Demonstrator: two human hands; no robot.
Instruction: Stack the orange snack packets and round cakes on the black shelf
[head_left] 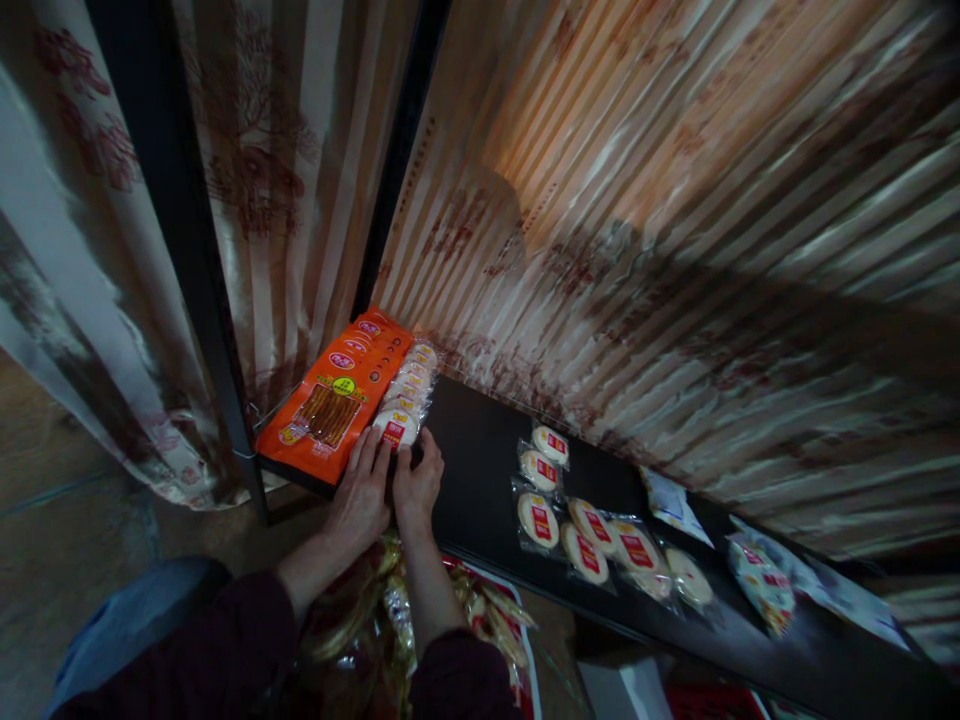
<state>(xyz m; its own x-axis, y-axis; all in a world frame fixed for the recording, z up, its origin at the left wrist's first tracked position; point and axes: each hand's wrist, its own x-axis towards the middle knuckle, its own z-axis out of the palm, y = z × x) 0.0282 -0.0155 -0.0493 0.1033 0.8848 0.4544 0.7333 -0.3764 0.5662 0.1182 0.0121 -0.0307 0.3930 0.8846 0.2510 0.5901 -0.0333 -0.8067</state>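
A row of overlapping round white crackers in clear wrappers point(409, 390) runs along the black shelf point(472, 450), beside overlapping orange snack packets point(330, 405). At the near end of that row, my left hand point(364, 490) rests its fingers on the front cracker packet's edge, close to the orange packets. On the other side of the same packet is my right hand point(417, 485), its fingers bent against the wrapper. Both hands hold the front packet between them; my fingertips partly cover its lower edge.
Loose wrapped crackers point(538, 520) lie farther right on the shelf, with white and coloured bags point(761, 580) beyond them. Below the shelf stands a box of wrapped snacks point(529, 650). Black metal posts point(180, 220) and a patterned curtain point(600, 220) rise around the shelf.
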